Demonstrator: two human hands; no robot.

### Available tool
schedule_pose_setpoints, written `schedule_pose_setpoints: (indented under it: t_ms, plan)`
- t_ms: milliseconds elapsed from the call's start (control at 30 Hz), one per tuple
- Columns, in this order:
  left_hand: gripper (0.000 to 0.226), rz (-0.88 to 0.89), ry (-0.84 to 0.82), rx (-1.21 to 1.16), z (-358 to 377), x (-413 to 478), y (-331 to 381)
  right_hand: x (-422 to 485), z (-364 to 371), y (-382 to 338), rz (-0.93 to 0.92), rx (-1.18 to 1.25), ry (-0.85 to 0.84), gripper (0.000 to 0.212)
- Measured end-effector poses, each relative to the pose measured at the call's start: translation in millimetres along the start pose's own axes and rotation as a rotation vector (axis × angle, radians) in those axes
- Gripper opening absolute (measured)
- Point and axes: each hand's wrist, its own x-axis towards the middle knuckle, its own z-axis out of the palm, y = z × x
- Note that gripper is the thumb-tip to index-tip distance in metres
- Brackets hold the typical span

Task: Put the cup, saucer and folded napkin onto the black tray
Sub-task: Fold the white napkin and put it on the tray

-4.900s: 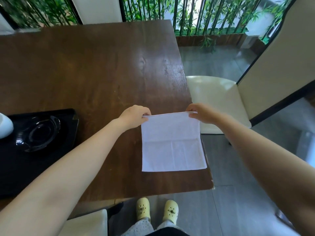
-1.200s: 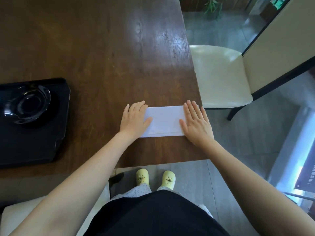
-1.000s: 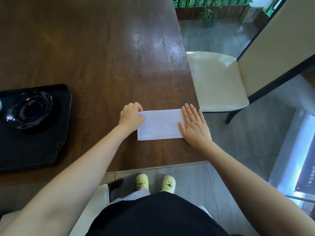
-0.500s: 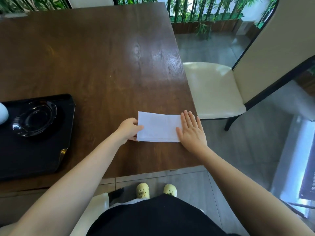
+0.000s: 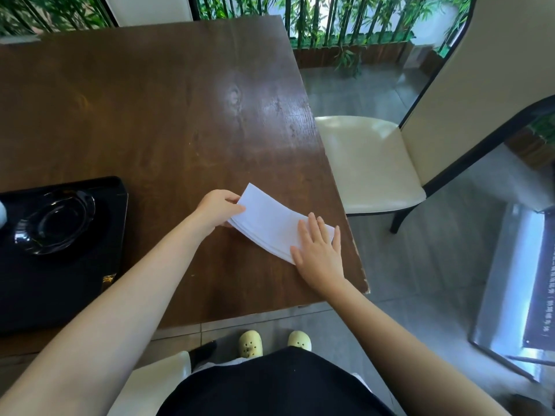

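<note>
A white napkin (image 5: 270,220), folded into a narrow strip, lies near the table's right front corner. My left hand (image 5: 219,210) pinches its left end and holds that end lifted off the wood. My right hand (image 5: 319,255) lies flat, fingers spread, on the napkin's right end. The black tray (image 5: 60,283) sits at the left front of the table. A dark glass saucer (image 5: 55,225) rests on the tray. A sliver of the white cup (image 5: 1,214) shows at the left frame edge, mostly cut off.
The brown wooden table (image 5: 168,115) ends just right of the napkin. A cream chair (image 5: 369,163) stands beside that edge. Another cream seat (image 5: 150,382) is below the table's front edge. Bamboo plants line the far side.
The napkin went from a half-folded square to a narrow strip. Over the last half second my left hand has raised its left end, while my right hand stays pressed on the right end.
</note>
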Motion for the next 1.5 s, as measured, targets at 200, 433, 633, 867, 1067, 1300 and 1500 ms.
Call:
schedule_pose_setpoints:
  t_ms: [200,433,633,867,1067,1300,1500]
  plan:
    - [0.031,0.008,0.041,-0.004,3.2,-3.6,-0.6,14.5,-4.5,0.2,-0.193,-0.034,-0.032,0.049]
    - [0.026,0.176,0.174,0.039,17.0,-18.9,9.2,17.4,-6.2,-12.3,-0.148,0.104,-0.055,0.048]
    - [0.021,0.383,0.227,0.12,45.9,-49.4,24.5,22.4,-43.2,24.3,0.045,0.803,0.012,0.034]
    - [0.022,0.518,0.235,0.133,113.4,-76.2,33.4,40.9,-66.3,54.8,0.238,1.148,-0.088,0.041]
    - [0.022,0.579,0.265,0.216,149.3,-91.6,22.0,46.7,-62.1,64.2,0.18,0.912,-0.081,0.017]
    - [0.02,0.569,0.252,0.316,161.7,-102.6,8.7,40.0,-41.8,70.3,0.075,0.676,0.006,0.015]
    - [0.007,0.594,0.305,0.384,164.2,-105.7,3.4,34.4,-30.5,74.4,-0.024,0.604,0.048,0.013]
